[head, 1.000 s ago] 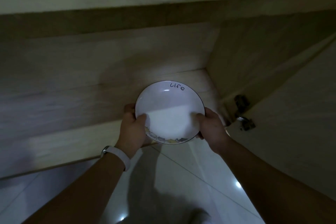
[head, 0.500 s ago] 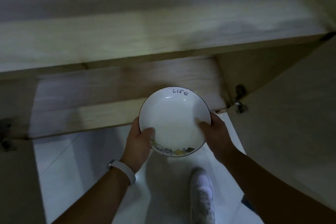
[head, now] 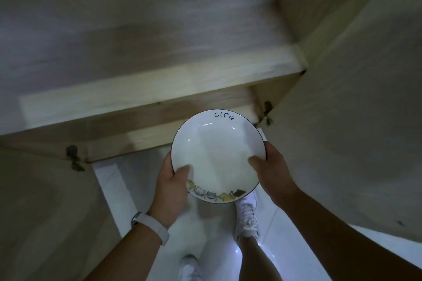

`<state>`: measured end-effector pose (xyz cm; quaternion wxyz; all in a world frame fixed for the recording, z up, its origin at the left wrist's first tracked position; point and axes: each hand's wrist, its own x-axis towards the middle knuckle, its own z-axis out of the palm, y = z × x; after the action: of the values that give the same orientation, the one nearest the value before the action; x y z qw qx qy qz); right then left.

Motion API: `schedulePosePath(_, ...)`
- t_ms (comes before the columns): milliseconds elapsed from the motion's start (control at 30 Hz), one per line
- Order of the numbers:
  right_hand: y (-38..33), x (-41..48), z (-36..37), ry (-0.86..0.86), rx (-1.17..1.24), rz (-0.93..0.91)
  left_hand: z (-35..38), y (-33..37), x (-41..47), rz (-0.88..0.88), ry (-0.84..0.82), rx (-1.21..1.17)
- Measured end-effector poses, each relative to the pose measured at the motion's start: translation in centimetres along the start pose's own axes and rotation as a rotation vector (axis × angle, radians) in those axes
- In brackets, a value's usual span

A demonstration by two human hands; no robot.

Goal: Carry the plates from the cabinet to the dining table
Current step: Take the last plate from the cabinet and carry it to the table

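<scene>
A white plate (head: 218, 155) with a dark rim, the word "life" at its far edge and small cartoon figures at its near edge, is held level over the floor in front of the open wooden cabinet (head: 141, 102). My left hand (head: 170, 180) grips its left edge, thumb on top. My right hand (head: 271, 169) grips its right edge the same way. The plate is outside the cabinet, just in front of the lower shelf's front edge.
Both cabinet doors stand open: the left door (head: 45, 212) and the right door (head: 356, 121), with metal hinges (head: 74, 158) at the corners. White glossy tiled floor (head: 214, 235) lies below, with my white shoes (head: 247, 219) on it.
The plate has come out of the cabinet's lower shelf toward me and risen; the view has pulled back and up, so the shelf above, both doors and my feet show.
</scene>
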<state>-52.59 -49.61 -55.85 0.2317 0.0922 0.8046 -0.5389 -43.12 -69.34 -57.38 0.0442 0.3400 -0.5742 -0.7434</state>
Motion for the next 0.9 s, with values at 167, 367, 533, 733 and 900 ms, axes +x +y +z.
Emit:
schedulePosePath(167, -6.3, -8.4, -3.5, 0.045, 0.08, -0.005, 0.4, 7.0, -7.9, 0.023, -0.034, 0.007)
schedulePosePath(367, -12.6, -18.3, -8.0, 0.104, 0.136, -0.002, 1.2, 14.1, -16.6, 0.062, -0.109, 0.023)
schedulePosePath(533, -16.1, -26.1, -13.3, 0.162, 0.203, 0.014, 4.3, 19.4, -23.3, 0.092, -0.205, 0.023)
schedulePosePath(733, -16.8, -34.0, -21.2, 0.292, 0.291, -0.056, 10.4, 23.6, -30.6, 0.129, -0.357, 0.028)
schedulePosePath(900, -14.8, -40.5, -28.4, 0.414, 0.278, -0.09, 16.2, 24.5, -37.1, 0.172, -0.479, 0.086)
